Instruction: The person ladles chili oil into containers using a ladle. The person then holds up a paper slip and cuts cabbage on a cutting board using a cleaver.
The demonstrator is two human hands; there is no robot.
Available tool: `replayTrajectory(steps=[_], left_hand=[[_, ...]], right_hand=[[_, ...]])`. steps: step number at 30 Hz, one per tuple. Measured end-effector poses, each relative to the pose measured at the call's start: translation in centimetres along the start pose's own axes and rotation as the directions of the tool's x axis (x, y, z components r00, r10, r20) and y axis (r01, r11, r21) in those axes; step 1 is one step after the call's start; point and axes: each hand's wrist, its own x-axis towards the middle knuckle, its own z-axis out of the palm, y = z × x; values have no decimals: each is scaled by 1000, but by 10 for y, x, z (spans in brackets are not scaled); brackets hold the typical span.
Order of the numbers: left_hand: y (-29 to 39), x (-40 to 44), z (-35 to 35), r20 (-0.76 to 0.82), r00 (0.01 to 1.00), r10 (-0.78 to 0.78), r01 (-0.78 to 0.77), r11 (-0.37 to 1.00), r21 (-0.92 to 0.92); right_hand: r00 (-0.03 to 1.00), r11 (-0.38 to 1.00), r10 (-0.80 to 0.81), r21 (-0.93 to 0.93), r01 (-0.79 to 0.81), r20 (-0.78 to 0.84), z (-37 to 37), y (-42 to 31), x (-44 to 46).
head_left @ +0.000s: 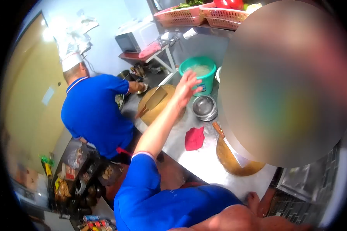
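Observation:
My left hand [188, 87] is stretched forward over the steel counter, in front of the green bucket [205, 82]. Its fingers are loosely bent and apart, with nothing in them. Just right of it sits a stack of metal bowls [204, 107]. Under my forearm lies a round wooden chopping board [169, 111] with a cleaver [156, 98] across it. My right hand [253, 200] is low by the counter's near edge, and its fingers are too unclear to read. Closer to it is a second round board [235, 163] bearing a knife [234, 149] with a wooden handle.
A red cloth [194, 138] lies on the counter [200, 165]. A co-worker in blue [96, 111] stands at left, one hand over a small dish. Behind are a microwave [137, 37] and pink baskets [181, 17] of vegetables. Shelves [79, 169] hold packages. A blurred patch hides the right side.

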Motion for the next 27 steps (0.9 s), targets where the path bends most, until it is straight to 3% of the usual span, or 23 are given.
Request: replayTrajectory(steps=[2,6,8,10,11,14,18,24,27], left_hand=[[23,71,-14,31,999,10,-8,998,-62],[46,173,-28,64,996,55,-46,990,-135],[51,203,-29,79,992,103,-90,984,-153],[49,213,-30,118,985,124,-103,979,-174],[45,219,-35,158,980,125,-96,979,-180],[31,220,-40,148,982,120,-90,976,-196],[36,205,-39,154,975,163,-118,957,-265],[40,194,-44,179,961,211,-173,963,-205],[42,190,-45,171,968,184,-148,968,-202]], right_hand=[[992,999,-32,25,36,-126,16,2,0],[970,967,168,220,-128,-176,56,-51,-25],[962,987,124,128,-95,-242,89,-59,-38],[968,990,108,110,-85,-225,109,-66,-56],[969,975,104,217,-54,-224,126,-48,-62],[927,930,327,239,-280,-186,143,-72,-87],[910,920,376,187,-344,-176,140,-87,-86],[933,965,224,-71,-253,-280,130,-118,-55],[951,982,180,-6,-188,-253,137,-112,-47]])
